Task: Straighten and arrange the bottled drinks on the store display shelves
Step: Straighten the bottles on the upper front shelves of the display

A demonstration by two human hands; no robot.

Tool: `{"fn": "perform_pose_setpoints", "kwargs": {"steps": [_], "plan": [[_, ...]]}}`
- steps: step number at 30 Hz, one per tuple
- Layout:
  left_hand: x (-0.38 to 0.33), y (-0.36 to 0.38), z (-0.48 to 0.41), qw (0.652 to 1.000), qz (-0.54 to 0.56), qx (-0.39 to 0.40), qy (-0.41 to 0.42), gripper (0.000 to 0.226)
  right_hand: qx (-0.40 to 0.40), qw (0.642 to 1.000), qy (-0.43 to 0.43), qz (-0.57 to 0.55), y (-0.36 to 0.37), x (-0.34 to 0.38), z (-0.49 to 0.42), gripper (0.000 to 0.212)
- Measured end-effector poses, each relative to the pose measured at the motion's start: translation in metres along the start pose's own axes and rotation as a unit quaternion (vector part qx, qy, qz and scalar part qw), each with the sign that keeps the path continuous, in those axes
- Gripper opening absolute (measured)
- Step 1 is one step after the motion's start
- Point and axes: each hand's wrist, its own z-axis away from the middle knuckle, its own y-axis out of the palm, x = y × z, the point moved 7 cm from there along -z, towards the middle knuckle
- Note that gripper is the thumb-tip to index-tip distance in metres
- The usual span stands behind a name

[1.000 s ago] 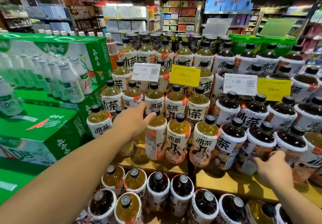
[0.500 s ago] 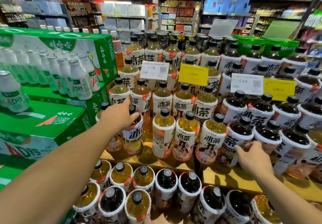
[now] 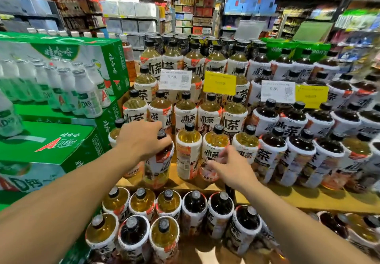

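Note:
Tiered wooden shelves (image 3: 320, 199) hold rows of tea bottles with white labels and black caps, pale yellow on the left, dark brown on the right. My left hand (image 3: 141, 138) grips the neck and shoulder of a front-row yellow tea bottle (image 3: 159, 165) near the left end. My right hand (image 3: 230, 166) reaches in with fingers spread, touching the label of another front-row yellow bottle (image 3: 213, 152). One more yellow bottle (image 3: 188, 150) stands upright between the two.
Green boxes of white milk-drink bottles (image 3: 61, 140) are stacked close on the left. White price tags (image 3: 175, 79) and yellow tags (image 3: 219, 83) stand among the bottles. A lower tier of mixed bottles (image 3: 164, 228) is nearest me. Store aisles lie behind.
My right hand moved left from the dark bottles to the yellow front-row bottle. My left hand shifted right onto the bottle's neck. The view moved closer.

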Motion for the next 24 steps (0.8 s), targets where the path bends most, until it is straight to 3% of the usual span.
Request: {"fn": "perform_pose_setpoints", "kwargs": {"steps": [3,6,15,24], "plan": [[-0.033,-0.032,0.005,0.998,0.031,-0.034,0.046,0.047,0.109,0.992,-0.066,-0.005,0.020,0.031,0.020,0.075],[-0.076,-0.063,0.012,0.991,0.063,-0.074,0.089,0.048,0.124,0.987,-0.100,-0.028,0.016,0.042,0.034,0.097],[-0.237,-0.078,0.024,0.956,0.184,-0.072,0.215,0.047,-0.011,1.000,0.005,-0.013,-0.083,-0.077,0.077,0.079],[-0.432,-0.085,0.004,0.942,0.193,-0.028,0.273,0.049,-0.087,0.993,0.079,-0.011,-0.202,-0.232,0.080,0.069]]}}
